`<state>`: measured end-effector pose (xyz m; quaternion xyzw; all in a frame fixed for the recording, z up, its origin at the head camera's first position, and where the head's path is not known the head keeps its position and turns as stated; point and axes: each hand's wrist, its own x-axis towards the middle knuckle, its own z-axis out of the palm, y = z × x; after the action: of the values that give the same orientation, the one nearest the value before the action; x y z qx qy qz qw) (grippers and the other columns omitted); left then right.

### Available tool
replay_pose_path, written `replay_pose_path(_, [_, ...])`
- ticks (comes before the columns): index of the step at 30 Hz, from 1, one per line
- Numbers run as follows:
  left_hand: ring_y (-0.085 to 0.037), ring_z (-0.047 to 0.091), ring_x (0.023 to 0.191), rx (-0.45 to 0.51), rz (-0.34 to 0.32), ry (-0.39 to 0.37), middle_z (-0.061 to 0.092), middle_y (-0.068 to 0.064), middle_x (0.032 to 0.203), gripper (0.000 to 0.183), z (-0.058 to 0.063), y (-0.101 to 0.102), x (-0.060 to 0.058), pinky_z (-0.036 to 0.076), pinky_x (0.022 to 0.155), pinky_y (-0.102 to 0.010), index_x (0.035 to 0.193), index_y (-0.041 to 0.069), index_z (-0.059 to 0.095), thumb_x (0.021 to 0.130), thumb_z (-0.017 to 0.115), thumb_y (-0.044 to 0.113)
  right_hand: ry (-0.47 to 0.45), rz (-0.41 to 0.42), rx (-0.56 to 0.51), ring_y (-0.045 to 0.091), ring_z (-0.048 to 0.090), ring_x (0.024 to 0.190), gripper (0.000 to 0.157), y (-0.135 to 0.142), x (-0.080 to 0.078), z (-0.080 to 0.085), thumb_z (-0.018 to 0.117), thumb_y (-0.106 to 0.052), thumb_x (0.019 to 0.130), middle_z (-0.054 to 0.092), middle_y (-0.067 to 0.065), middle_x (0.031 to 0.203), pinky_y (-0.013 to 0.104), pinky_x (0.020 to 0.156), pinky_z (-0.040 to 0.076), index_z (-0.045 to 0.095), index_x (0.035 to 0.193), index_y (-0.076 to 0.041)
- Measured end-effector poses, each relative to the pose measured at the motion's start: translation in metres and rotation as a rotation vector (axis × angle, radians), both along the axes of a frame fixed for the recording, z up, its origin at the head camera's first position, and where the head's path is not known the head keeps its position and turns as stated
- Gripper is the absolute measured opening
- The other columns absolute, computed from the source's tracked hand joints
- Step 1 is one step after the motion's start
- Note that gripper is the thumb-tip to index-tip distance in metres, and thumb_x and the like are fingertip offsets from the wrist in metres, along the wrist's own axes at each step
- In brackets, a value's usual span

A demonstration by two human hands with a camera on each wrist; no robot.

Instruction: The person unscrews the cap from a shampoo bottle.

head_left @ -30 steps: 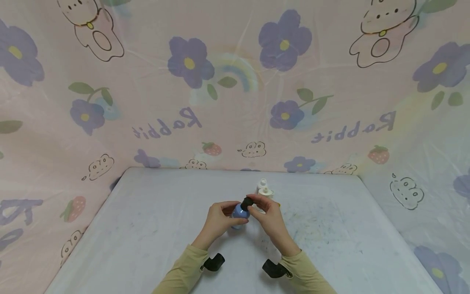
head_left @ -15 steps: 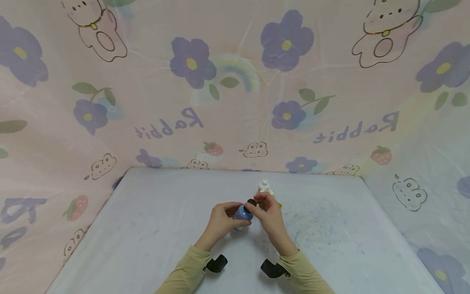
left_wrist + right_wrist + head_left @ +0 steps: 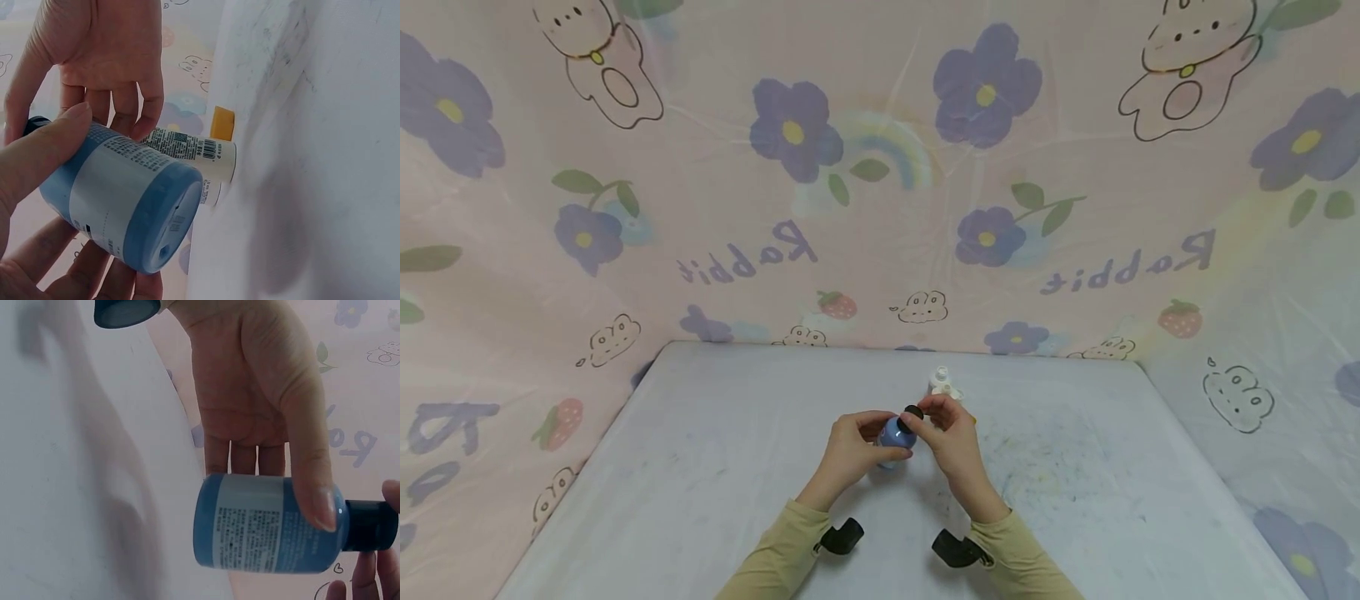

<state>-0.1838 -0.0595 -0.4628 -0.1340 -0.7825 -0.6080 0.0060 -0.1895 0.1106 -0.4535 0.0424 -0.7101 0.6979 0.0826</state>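
A blue bottle [image 3: 892, 437] with a pale printed label [image 3: 250, 525] is held tilted above the white table. My left hand [image 3: 850, 454] grips its body, the thumb on one side and the fingers on the other. At the neck, the thumb and fingers of my right hand [image 3: 953, 437] pinch the black cap [image 3: 370, 525]. The cap still sits on the bottle in the right wrist view. The bottle's base [image 3: 172, 228] faces the left wrist camera, clear of the tabletop.
Behind my right hand stand white bottles [image 3: 941, 377], partly hidden; one cream bottle [image 3: 220, 161] shows a barcode. A yellow object [image 3: 222, 122] is beside them. The white table [image 3: 737, 400] ends at a patterned curtain [image 3: 880, 250]. Black wrist cameras hang below both sleeves.
Over the second, my right fingers have shifted their hold on the cap, and the bottle has moved slightly right. In the last half second the hands hardly move.
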Motion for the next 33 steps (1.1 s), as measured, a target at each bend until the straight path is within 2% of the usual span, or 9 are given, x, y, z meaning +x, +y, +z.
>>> replay_pose_path(7, [-0.019, 0.064, 0.097, -0.017, -0.001, 0.012, 0.068, -0.002, 0.105, 0.053, -0.004, -0.003, -0.002, 0.05, 0.087, -0.04, 0.113, 0.011, 0.069, 0.065, 0.09, 0.024, -0.01, -0.004, 0.037, 0.021, 0.059, 0.096, 0.032, 0.001, 0.002, 0.0, 0.082, -0.017, 0.076, 0.064, 0.01, 0.096, 0.049, 0.097, 0.037, 0.065, 0.098, -0.001])
replay_pose_path(14, [-0.018, 0.064, 0.098, -0.017, 0.004, -0.001, 0.069, -0.002, 0.105, 0.055, -0.005, -0.005, -0.003, 0.05, 0.087, -0.038, 0.113, 0.01, 0.069, 0.065, 0.09, 0.025, -0.026, 0.077, 0.037, 0.023, 0.053, 0.113, 0.029, 0.005, 0.005, 0.004, 0.077, -0.01, 0.082, 0.066, 0.011, 0.111, 0.048, 0.102, 0.034, 0.069, 0.108, -0.001])
replay_pose_path(22, [-0.021, 0.064, 0.099, -0.007, -0.003, -0.009, 0.069, -0.003, 0.106, 0.053, -0.006, -0.004, -0.003, 0.049, 0.088, -0.043, 0.113, 0.01, 0.069, 0.065, 0.09, 0.022, -0.028, 0.161, 0.056, 0.031, 0.047, 0.122, 0.032, 0.004, 0.018, 0.027, 0.065, 0.003, 0.088, 0.061, 0.019, 0.121, 0.053, 0.105, 0.03, 0.061, 0.119, 0.009])
replay_pose_path(28, [-0.019, 0.064, 0.099, -0.019, -0.004, -0.015, 0.069, -0.001, 0.107, 0.053, -0.007, -0.003, -0.005, 0.05, 0.087, -0.039, 0.113, 0.012, 0.069, 0.066, 0.09, 0.025, 0.001, 0.159, 0.018, 0.029, 0.049, 0.12, 0.038, 0.007, 0.01, 0.011, 0.069, -0.002, 0.087, 0.061, 0.017, 0.122, 0.052, 0.107, 0.029, 0.059, 0.124, 0.003])
replay_pose_path(33, [-0.023, 0.064, 0.1, -0.004, -0.013, -0.01, 0.068, -0.005, 0.108, 0.051, -0.003, -0.002, -0.004, 0.05, 0.088, -0.043, 0.114, 0.008, 0.068, 0.068, 0.089, 0.018, 0.015, 0.114, 0.008, 0.027, 0.053, 0.113, 0.042, 0.005, 0.006, 0.001, 0.074, -0.009, 0.084, 0.062, 0.016, 0.118, 0.052, 0.104, 0.031, 0.058, 0.123, -0.001])
